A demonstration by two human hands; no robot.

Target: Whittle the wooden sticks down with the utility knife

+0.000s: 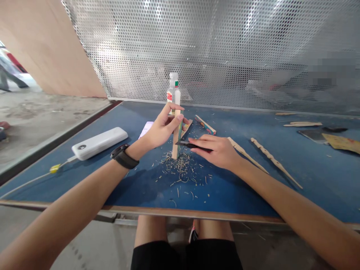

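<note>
My left hand (161, 127) grips the top of a wooden stick (176, 144) that stands upright on the blue table (309, 168). A black band sits on that wrist. My right hand (218, 150) holds a dark blade (185, 144), its edge against the side of the stick near its lower part. A heap of wood shavings (181, 167) lies around the stick's foot.
A clear bottle (173, 93) stands behind the stick. A white power bank (99, 142) with a cable lies at the left. Two carved wavy sticks (272, 159) lie at the right, more sticks and flat pieces beyond. A perforated metal screen (225, 48) backs the table.
</note>
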